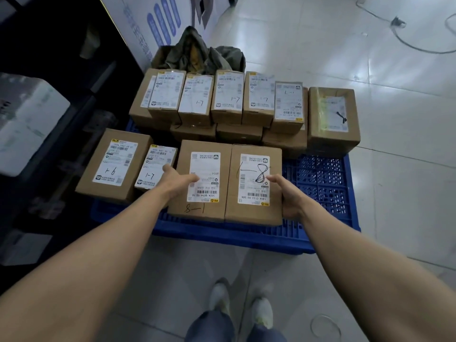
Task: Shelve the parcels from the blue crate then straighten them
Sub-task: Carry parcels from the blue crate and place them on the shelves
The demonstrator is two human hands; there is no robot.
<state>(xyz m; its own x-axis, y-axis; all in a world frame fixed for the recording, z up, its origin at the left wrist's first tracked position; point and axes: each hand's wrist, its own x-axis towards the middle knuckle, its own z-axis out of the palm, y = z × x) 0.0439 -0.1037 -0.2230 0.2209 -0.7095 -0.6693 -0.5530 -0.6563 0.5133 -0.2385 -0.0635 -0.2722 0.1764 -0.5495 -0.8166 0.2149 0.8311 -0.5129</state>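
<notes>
A blue crate (320,183) lies on the floor, loaded with several brown cardboard parcels with white labels. Two parcels stand side by side at the front: the left front parcel (212,213) and the right front parcel (254,213), whose label carries a hand-drawn "L-8". My left hand (179,180) rests on the left parcel's left edge, thumb on its label. My right hand (287,193) grips the right parcel's right edge, thumb on its label. Together they clamp the pair from both sides.
A back row of parcels (225,97) fills the crate's far side, with two more (114,164) at front left. Dark shelving (49,119) with a white box runs along the left. A dark green bag (197,53) sits behind the crate. A cable (407,43) lies on the tiled floor. My feet are below.
</notes>
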